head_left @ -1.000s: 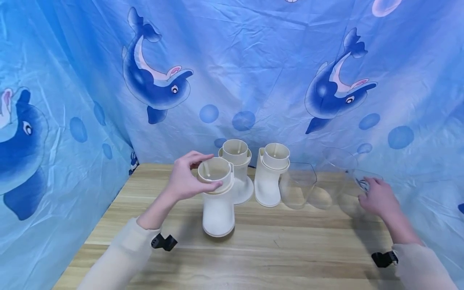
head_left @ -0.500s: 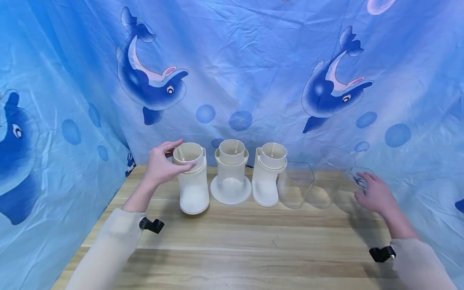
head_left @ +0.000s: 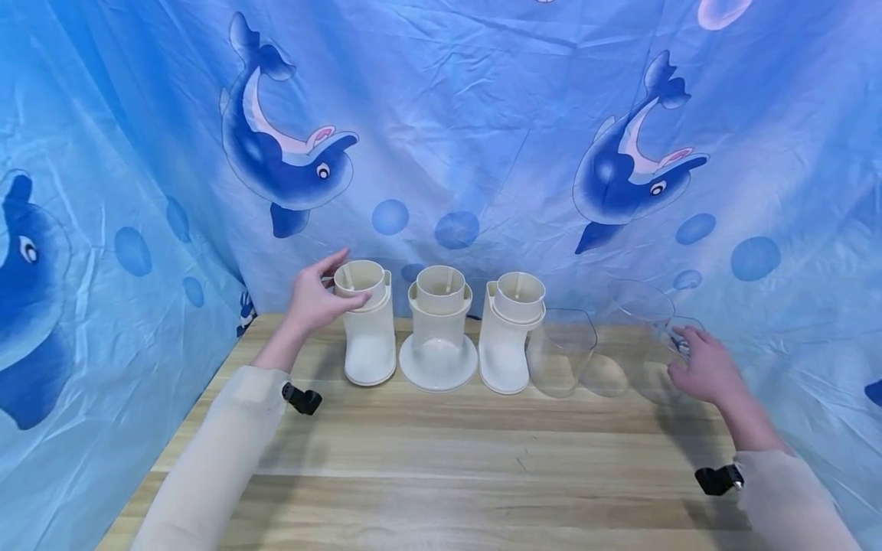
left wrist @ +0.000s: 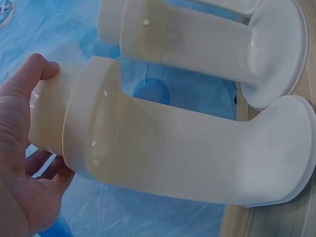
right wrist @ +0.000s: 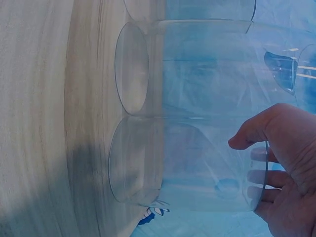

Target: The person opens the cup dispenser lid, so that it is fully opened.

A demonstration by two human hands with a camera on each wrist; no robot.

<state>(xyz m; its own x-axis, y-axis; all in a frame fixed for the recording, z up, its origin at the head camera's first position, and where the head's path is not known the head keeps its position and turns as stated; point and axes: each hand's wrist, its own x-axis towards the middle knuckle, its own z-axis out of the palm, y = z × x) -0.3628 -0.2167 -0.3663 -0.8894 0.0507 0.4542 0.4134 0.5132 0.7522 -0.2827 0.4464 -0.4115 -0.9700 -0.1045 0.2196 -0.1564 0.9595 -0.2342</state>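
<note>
At the left end of a row, a white plastic stand point(head_left: 370, 344) with a cream round collar on top stands upright on the table. My left hand point(head_left: 313, 298) holds its collar, thumb on the near side and fingers around the far side. In the left wrist view the stand's rounded foot point(left wrist: 281, 153) shows at the table edge. Over on the right, my right hand point(head_left: 708, 367) grips the rim of a clear cylinder point(right wrist: 197, 168). Its thumb lies on one side of the wall, and the fingers show through the clear material.
Two more white stands, one with a round foot point(head_left: 439, 360) and one with a side foot point(head_left: 503, 356), stand beside the left one. Further right are a clear angular-rimmed container point(head_left: 561, 360) and another clear cylinder point(head_left: 630, 337). A blue dolphin curtain point(head_left: 468, 153) hangs behind the wooden table point(head_left: 482, 474).
My left hand has carried its stand leftward and back, from in front of the middle stand to the left end of the row. The right hand has stayed at the clear cylinder.
</note>
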